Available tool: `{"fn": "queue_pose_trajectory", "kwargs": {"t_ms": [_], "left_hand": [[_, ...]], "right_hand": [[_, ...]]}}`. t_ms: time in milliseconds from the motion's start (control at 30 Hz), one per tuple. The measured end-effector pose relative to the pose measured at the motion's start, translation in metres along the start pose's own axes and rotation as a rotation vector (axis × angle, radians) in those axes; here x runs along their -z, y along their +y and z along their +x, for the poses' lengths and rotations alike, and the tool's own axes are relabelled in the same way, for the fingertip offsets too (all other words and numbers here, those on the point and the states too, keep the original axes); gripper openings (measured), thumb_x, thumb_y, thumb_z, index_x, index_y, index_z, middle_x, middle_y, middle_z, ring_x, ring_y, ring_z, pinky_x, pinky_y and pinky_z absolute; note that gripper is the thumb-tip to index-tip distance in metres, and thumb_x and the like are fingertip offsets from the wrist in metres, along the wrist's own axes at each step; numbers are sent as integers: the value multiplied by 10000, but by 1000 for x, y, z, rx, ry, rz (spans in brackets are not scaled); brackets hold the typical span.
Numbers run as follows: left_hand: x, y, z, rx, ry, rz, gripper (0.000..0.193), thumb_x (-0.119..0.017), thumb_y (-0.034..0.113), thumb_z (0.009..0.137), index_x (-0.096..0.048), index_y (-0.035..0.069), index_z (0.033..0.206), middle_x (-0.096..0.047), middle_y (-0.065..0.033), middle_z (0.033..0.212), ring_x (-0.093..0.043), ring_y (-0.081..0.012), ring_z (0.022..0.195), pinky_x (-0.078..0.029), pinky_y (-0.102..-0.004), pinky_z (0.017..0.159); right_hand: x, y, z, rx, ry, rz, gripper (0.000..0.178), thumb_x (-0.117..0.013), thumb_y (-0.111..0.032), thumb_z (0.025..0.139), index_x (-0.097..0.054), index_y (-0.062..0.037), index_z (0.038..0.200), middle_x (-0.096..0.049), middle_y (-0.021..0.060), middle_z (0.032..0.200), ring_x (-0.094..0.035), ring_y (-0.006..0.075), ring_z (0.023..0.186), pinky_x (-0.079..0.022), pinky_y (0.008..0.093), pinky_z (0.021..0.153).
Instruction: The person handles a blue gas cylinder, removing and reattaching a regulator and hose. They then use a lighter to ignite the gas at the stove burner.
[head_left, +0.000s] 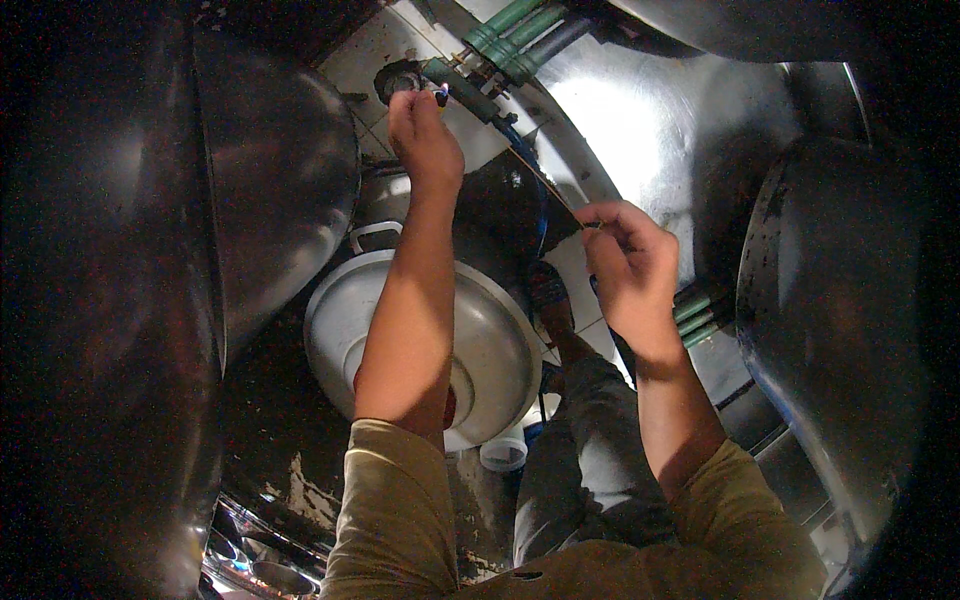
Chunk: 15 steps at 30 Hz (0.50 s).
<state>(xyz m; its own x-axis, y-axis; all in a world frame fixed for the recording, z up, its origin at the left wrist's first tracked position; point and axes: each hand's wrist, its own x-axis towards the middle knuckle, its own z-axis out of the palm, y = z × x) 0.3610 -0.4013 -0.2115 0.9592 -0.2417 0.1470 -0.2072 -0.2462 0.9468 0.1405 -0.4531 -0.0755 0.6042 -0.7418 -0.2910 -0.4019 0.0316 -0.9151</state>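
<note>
My left hand is closed around a small dark lighter, mostly hidden by the fingers. A small bluish-white flame shows at its top, close to a green pipe fitting. In my right hand, thumb and fingers pinch the lower end of a thin brownish stick. The stick slants up and left, its far end near a dark blue hose below the fitting. Whether the stick touches the hose I cannot tell.
Below my left forearm stands a big aluminium pot with a domed lid and a side handle. Large metal vessels curve in at the left and right. Green pipes run at the top. A white tub sits by my leg.
</note>
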Motion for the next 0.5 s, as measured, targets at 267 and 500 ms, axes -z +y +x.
{"fn": "queue_pose_trajectory", "kwargs": {"t_ms": [267, 500], "left_hand": [[1, -7, -1, -60, -3, 27, 228, -512, 213, 923, -552, 1, 849, -569, -127, 772, -537, -242, 731, -409, -372, 679], [1, -5, -2, -147, 3, 75, 231, -506, 210, 926, -549, -2, 845, -564, -134, 766, -539, -245, 734, -411, -375, 681]], "right_hand": [[0, 0, 0, 9, -6, 6, 134, -569, -12, 840, -664, 15, 930, -560, 34, 610, -487, 68, 576, -390, 254, 509], [0, 1, 0, -16, 0, 22, 139, -566, -11, 842, -662, 17, 939, -569, 25, 629, -484, 63, 591, -387, 250, 518]]}}
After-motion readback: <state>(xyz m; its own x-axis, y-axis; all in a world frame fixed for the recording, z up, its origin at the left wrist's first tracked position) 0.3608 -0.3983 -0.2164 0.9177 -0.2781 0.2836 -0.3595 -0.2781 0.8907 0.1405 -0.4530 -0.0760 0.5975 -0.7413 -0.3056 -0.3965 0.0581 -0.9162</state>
